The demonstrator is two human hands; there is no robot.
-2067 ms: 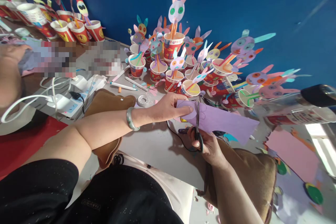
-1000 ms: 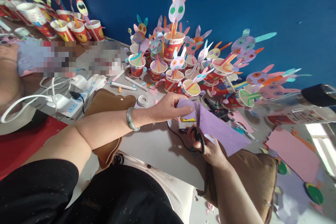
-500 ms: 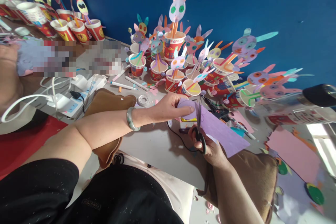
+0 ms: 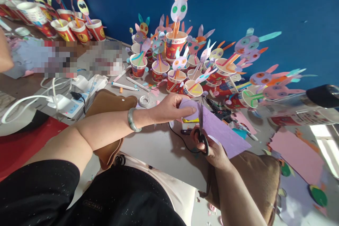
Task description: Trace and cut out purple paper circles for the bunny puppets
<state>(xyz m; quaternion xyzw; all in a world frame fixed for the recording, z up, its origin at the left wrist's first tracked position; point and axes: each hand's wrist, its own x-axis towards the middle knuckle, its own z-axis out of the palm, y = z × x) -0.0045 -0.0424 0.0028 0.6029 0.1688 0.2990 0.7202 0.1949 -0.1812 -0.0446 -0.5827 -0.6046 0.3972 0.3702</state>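
My left hand (image 4: 173, 108) pinches the left end of a sheet of purple paper (image 4: 222, 132), thumb on top. Dark curved lines are drawn on the sheet near that thumb. In my right hand (image 4: 212, 150) is a pair of scissors (image 4: 201, 137) with dark handles, fingers through the loops. The blades point away from me and lie against the paper, just right of my left thumb. How far apart the blades are I cannot tell. Below the paper's left part sits a small box with a yellow part (image 4: 191, 120).
Behind my hands stand several red paper cups (image 4: 174, 81) with paper rabbit figures. A clear bottle (image 4: 291, 107) lies at the right, near pink paper (image 4: 298, 155). Brown cushions (image 4: 254, 180) are under both forearms. A power strip (image 4: 72, 106) with white cables lies left.
My hands, the scissors and the purple paper have barely moved. At the far left, another person's arm has shifted up and away from the table.
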